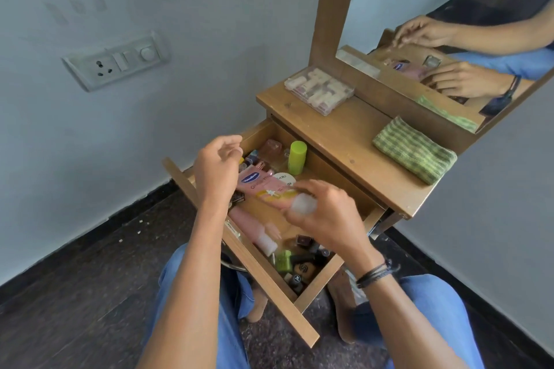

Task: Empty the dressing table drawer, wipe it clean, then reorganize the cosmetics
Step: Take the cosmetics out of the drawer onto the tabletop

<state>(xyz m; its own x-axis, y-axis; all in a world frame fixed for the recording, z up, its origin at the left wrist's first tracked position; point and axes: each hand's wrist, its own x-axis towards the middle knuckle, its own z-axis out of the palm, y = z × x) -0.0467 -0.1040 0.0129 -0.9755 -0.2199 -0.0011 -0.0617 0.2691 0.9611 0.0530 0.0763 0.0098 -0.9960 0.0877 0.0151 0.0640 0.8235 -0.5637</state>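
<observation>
The wooden drawer [269, 284] of the dressing table stands pulled out over my knees, full of cosmetics. My right hand [326, 216] grips the white-capped end of a pink lotion tube [263, 189] lying across the drawer. My left hand [217, 168] hovers over the drawer's left edge with fingers loosely curled, holding nothing I can see. A lime-green bottle [297, 157] stands upright at the drawer's back. Nail polish bottles [257, 156] cluster at the back left. Another pink tube [254, 228] and several small dark jars [302, 263] lie toward the front.
On the dressing table top [344, 141] lie a clear box of lipsticks [319, 90] and a folded green checked cloth [415, 150]. The mirror [449, 39] rises behind. A switch plate [117, 61] is on the left wall. Dark floor lies on both sides.
</observation>
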